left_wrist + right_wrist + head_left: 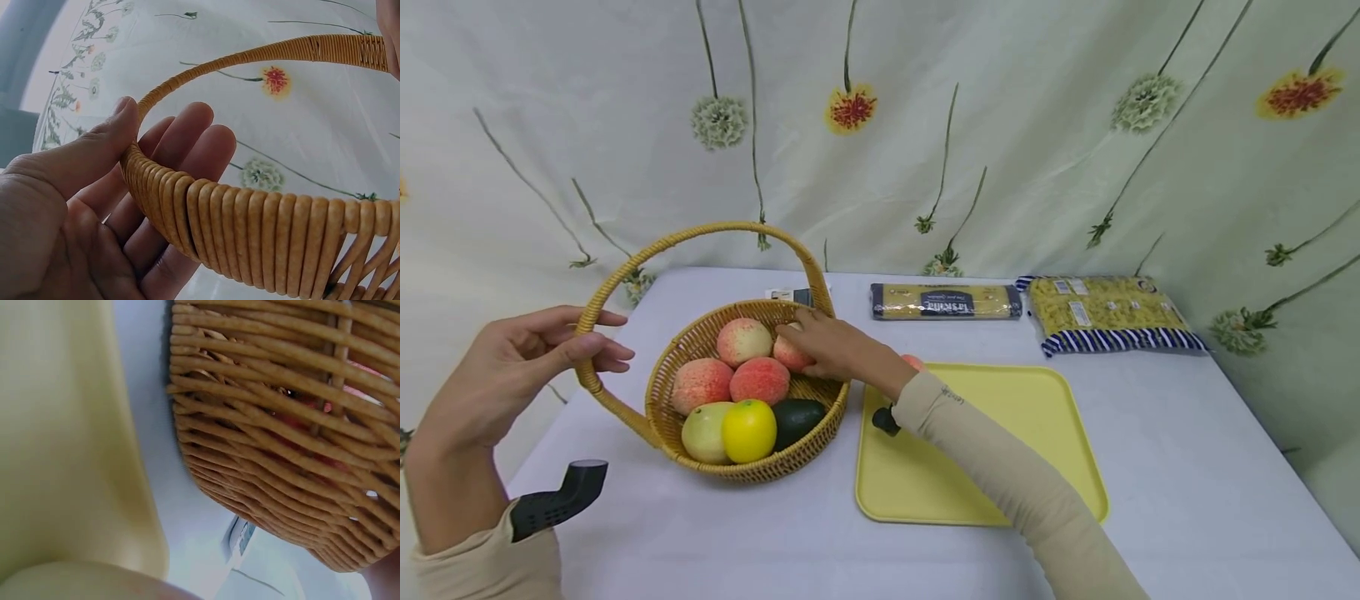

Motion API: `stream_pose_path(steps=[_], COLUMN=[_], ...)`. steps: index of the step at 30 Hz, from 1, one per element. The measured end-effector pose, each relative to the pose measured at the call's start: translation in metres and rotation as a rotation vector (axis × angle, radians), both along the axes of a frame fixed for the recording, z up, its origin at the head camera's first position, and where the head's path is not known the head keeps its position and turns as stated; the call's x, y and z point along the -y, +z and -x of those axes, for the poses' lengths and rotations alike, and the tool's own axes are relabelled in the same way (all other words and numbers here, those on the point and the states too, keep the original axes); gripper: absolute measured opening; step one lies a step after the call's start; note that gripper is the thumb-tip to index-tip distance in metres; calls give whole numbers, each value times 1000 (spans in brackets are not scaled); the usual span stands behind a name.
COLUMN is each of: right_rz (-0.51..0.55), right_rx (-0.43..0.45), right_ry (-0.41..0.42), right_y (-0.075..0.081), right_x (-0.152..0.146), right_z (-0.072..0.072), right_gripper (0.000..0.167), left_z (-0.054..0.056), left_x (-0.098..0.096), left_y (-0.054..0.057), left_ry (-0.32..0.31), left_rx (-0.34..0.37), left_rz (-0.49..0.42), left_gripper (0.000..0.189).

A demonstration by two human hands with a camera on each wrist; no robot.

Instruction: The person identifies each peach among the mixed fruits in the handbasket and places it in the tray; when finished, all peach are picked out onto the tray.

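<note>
A round wicker basket with a tall arched handle stands on the table's left side. In the head view, my left hand holds the handle's left side between thumb and fingers. The left wrist view has the wrapped handle crossing in front of my left fingers. My right hand reaches inside the basket's right side, its fingers gripping a peach that they partly cover. Beside it lie several other peaches, a yellow fruit, a pale green fruit and a dark green avocado.
Right of the basket lies a yellow tray, partly under my right forearm, with another peach at its far edge. Along the back are a spaghetti packet and a bag of pasta. A small card-like item sits behind the basket.
</note>
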State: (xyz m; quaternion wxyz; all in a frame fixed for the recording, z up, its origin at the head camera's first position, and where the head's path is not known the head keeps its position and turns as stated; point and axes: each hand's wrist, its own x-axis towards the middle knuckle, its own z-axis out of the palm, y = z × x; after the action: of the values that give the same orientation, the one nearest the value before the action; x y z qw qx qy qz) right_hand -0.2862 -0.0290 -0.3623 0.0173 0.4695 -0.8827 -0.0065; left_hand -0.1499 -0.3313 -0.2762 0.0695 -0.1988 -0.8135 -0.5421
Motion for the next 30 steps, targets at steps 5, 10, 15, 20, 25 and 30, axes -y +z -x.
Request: stream_pose_path(steps=[5,10,15,20,25,30], right_rz=[84,187,272,412,568,618], right_rx=[47,95,164,258,368,427], right_ry=[21,29,38,36,62,45], right_y=[0,0,3,6,13,19], right_x=[-1,-5,-8,-13,-24,-45], right_z=[0,-1,-4,-11,-21,-37], right_gripper=[62,60,62,63,64,65], left_z=[-2,-3,-4,-4,-3,-2], left_x=[2,3,4,5,3,0], left_y=[-2,-3,-3,-3,-2,-1], left_ry=[25,83,81,96,98,115], left_rx=[-1,-9,-20,-19,-23,-12], left_rz=[25,104,96,128,150,176], left_gripper=[27,26,25,25,25,24])
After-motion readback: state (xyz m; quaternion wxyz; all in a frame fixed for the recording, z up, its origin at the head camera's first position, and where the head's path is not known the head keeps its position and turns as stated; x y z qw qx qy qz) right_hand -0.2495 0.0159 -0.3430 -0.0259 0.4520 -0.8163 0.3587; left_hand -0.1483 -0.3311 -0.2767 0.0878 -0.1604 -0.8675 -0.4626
